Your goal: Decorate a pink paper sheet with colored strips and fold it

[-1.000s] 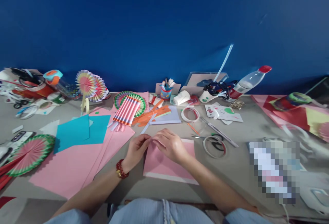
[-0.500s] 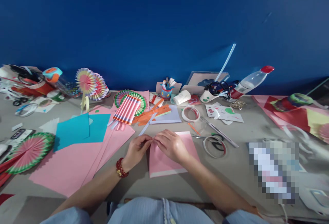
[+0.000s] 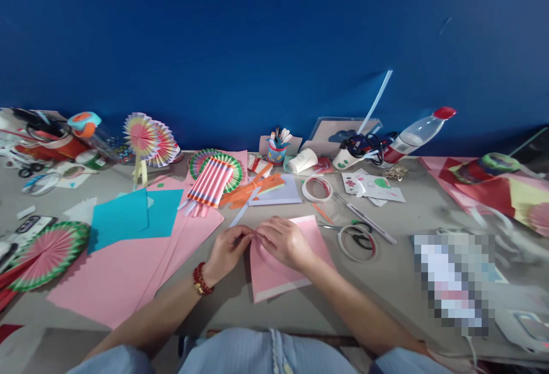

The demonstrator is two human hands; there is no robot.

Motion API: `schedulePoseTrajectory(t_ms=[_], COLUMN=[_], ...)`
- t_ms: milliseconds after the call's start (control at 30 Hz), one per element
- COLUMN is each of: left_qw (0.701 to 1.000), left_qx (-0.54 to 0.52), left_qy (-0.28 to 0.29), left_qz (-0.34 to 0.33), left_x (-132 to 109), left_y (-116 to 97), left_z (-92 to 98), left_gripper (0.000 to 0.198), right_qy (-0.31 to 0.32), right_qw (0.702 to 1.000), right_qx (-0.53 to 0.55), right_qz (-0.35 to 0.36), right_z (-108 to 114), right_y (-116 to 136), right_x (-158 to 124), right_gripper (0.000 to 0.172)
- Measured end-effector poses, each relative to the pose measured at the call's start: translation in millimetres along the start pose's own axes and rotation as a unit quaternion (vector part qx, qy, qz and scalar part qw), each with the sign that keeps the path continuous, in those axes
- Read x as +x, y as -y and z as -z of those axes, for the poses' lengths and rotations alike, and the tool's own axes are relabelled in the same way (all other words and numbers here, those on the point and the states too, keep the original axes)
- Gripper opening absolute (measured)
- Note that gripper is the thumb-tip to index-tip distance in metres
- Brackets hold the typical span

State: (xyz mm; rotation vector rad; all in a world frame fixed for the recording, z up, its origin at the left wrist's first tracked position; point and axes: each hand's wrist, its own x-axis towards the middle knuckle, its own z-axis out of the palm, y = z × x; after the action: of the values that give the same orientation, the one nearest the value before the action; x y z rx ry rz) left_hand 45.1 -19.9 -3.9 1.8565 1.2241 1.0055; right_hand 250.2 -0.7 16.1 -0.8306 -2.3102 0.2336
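Observation:
A pink sheet of paper lies on the grey table in front of me, turned a little askew. My left hand, with a red bead bracelet on the wrist, pinches the sheet's far left corner. My right hand rests on the same far edge, its fingertips pressed against the left hand's fingers over the fold. Both hands are closed on the paper.
Large pink sheets and a teal sheet lie to the left, with folded paper fans around them. Tape rolls, scissors, a pen cup, a paper cup and a bottle lie behind and to the right.
The pink sheet has turned and shifted: its near edge has come up and swung anticlockwise. Both hands stay pinched at its far left corner.

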Motion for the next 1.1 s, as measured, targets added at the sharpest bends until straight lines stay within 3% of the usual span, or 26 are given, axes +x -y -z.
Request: schedulePoseTrajectory(t_ms=[567, 833, 1100], left_qw=[1.0, 1.0, 0.999], left_qx=[-0.019, -0.015, -0.028], left_qy=[0.003, 0.009, 0.016], left_qz=[0.017, 0.023, 0.014], left_x=[0.1, 0.8, 0.2], left_y=[-1.7, -6.6, -5.8], left_z=[0.5, 1.7, 2.4], left_gripper=[0.023, 0.026, 0.02], right_qy=[-0.009, -0.017, 0.029], right_qw=[0.999, 0.995, 0.976], right_qx=[0.03, 0.08, 0.157], right_qz=[0.0, -0.052, -0.147], right_z=[0.4, 3.6, 10.2], right_y=[-1.3, 4.3, 9.3], right_x=[0.0, 4.0, 7.9], right_gripper=[0.015, 0.015, 0.025])
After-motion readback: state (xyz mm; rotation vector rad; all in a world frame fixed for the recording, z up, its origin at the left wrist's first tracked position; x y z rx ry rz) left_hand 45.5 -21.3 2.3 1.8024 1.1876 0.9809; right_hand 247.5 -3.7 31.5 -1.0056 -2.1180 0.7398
